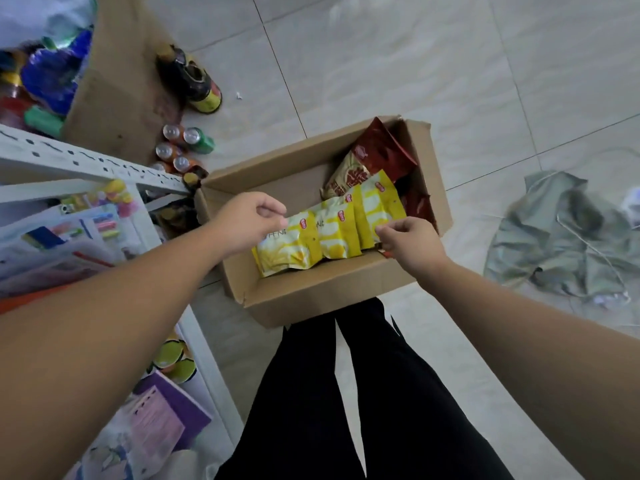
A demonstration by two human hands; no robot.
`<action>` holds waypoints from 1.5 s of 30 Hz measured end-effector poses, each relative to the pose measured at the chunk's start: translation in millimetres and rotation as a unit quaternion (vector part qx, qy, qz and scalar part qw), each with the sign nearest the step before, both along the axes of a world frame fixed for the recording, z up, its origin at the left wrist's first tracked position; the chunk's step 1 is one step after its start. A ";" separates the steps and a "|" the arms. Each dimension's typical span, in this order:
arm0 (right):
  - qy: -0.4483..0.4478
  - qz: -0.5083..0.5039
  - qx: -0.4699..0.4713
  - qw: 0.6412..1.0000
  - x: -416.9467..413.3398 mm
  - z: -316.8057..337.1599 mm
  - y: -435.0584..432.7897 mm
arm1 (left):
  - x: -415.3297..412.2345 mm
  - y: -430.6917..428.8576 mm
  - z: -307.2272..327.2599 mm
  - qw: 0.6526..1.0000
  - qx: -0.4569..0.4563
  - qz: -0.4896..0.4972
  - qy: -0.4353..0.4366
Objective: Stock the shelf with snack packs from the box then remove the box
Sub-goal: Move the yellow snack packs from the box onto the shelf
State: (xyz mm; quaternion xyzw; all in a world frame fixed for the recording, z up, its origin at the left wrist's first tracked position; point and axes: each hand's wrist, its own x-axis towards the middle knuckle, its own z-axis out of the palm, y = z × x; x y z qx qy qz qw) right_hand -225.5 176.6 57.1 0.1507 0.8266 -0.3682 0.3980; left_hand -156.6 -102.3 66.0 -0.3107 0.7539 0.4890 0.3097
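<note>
Bright, diffuse light; the floor tiles (398,57) toward 1 o'clock look washed out, and shadows are faint. Wide-angle distortion bows the edges. The blue packets (52,74) at 10 o'clock are blurred.

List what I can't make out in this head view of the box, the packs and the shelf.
Head view only:
- Pack count in the box: the yellow packs overlap the red packs and hide the bottom.
- Print on the yellow packs: blurred.
- Shelf: cut off by the left edge, lower levels behind the left forearm.
- Pack edges pinched under the left hand and right hand.
</note>
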 end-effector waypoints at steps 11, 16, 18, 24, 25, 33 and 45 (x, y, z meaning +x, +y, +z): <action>-0.020 0.040 0.051 0.998 -13.9 -95.6 -5.4 | -22.8 -9.9 -137.0 0.997 0.009 -0.039 -0.059; -0.028 0.069 0.069 0.995 -13.9 -132.9 -14.4 | -22.9 -10.6 -185.6 0.993 -0.013 -0.090 -0.076; -0.031 0.086 0.082 0.992 -13.4 -147.7 -17.1 | -23.2 -8.9 -203.9 0.991 -0.022 -0.107 -0.080; -0.051 0.115 0.115 0.985 -9.0 -187.3 -25.0 | -24.7 -5.0 -256.8 0.983 -0.048 -0.154 -0.085; -0.049 0.119 0.119 0.984 -7.9 -191.9 -26.4 | -24.7 -3.6 -264.5 0.983 -0.047 -0.158 -0.083; -0.042 0.156 0.144 0.976 -3.3 -219.7 -40.0 | -22.9 10.7 -304.7 0.977 -0.022 -0.203 -0.059; 0.064 0.284 0.143 0.946 4.7 -194.7 -58.3 | -11.5 -9.7 -276.3 0.979 -0.066 -0.192 -0.004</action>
